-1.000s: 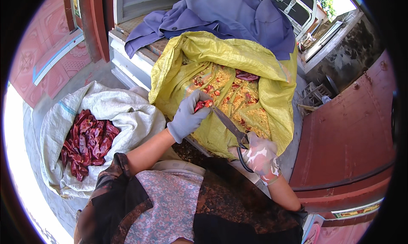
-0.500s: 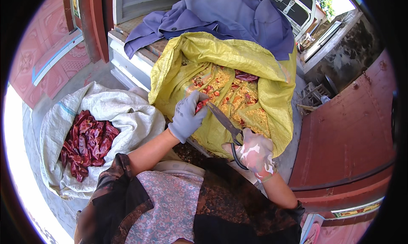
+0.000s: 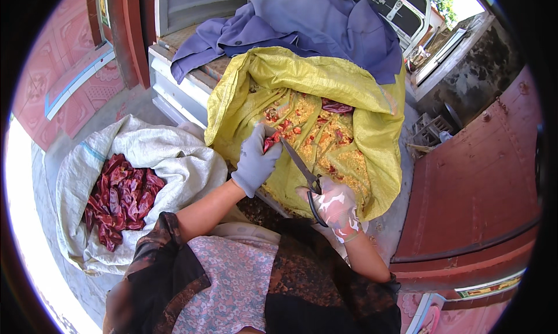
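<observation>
My left hand point(image 3: 254, 162), in a grey glove, holds a dried red chili point(image 3: 269, 141) over the open yellow sack point(image 3: 372, 113). My right hand point(image 3: 336, 207), in a thin clear glove, grips black-handled scissors point(image 3: 303, 171) whose blades reach up to the chili. The yellow sack holds yellow seeds and bits of red chili point(image 3: 314, 136). To my left lies a white woven sack point(image 3: 174, 154) with a heap of whole dried red chilies point(image 3: 119, 197) in it.
A blue-purple cloth point(image 3: 302, 26) lies over the step behind the yellow sack. A red metal door point(image 3: 476, 188) stands on the right, red tiles point(image 3: 70, 84) on the left wall. A vehicle point(image 3: 401, 2) is parked beyond.
My left hand has stayed over the yellow sack with the chili. The scissors in my right hand have shifted slightly against the chili.
</observation>
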### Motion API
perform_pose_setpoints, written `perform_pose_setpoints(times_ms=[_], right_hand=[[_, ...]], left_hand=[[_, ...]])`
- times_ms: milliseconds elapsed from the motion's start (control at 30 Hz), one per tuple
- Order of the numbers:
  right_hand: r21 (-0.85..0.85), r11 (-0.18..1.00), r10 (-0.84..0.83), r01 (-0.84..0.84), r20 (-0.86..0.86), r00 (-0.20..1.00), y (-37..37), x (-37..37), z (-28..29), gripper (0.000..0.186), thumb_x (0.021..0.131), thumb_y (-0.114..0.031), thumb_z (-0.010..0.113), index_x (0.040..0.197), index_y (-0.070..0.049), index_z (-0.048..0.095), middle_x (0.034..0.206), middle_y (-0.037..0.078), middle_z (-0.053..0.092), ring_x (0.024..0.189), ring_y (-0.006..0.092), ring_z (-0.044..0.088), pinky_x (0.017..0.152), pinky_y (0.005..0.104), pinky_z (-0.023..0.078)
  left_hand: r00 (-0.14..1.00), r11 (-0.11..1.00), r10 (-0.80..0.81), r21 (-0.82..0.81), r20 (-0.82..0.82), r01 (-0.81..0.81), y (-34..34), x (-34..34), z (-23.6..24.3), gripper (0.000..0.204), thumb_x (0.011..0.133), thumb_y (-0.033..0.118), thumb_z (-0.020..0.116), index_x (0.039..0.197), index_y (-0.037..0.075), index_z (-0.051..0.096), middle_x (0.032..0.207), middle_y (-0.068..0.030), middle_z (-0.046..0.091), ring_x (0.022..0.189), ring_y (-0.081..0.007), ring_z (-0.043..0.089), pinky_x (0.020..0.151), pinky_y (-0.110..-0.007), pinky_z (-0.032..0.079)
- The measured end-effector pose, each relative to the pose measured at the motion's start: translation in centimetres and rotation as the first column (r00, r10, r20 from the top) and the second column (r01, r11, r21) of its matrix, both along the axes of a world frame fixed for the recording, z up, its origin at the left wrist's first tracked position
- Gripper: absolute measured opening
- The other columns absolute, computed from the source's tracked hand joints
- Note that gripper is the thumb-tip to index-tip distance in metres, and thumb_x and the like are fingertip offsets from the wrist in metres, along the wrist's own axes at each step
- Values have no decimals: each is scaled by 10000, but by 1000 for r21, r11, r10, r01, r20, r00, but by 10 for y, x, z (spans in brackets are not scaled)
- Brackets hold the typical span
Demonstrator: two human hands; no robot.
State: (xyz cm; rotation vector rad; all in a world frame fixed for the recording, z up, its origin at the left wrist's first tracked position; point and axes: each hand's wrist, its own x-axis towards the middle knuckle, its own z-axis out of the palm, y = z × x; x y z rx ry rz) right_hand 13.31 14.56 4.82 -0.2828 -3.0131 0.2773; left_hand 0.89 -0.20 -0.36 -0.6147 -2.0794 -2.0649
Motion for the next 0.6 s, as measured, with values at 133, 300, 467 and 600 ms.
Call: perform_pose_setpoints(times_ms=[133,300,467,600], right_hand=[[-247,967,45,-58,-57,997,2,5,-10,439,745,-443,691,674,-24,577,594,148,578,535,264,552,502,370,418],[-727,686,65,-28,23,998,19,4,-45,333,810,-319,672,753,1,604,614,46,562,581,109,514,512,290,401],[-997,71,250,-31,-13,968,23,3,-52,451,795,-404,647,827,42,584,709,90,589,555,103,488,480,214,363],[-992,9,350,-124,-113,930,17,6,-47,590,800,-538,582,827,51,578,690,89,589,470,60,417,455,204,338]], left_hand=[[964,973,-171,187,201,133,-1,-1,-1,162,784,81,581,899,7,493,663,-44,539,607,-98,502,560,-244,409],[828,847,-456,444,327,291,-9,0,20,154,794,4,558,908,34,459,661,-30,535,525,-32,407,454,-175,283],[755,806,-527,510,390,300,-17,6,36,129,802,5,549,890,40,461,631,-19,499,504,-46,391,451,-186,272],[585,527,-791,684,178,505,-19,0,12,61,821,13,518,862,40,482,596,0,429,490,-65,360,458,-212,266]])
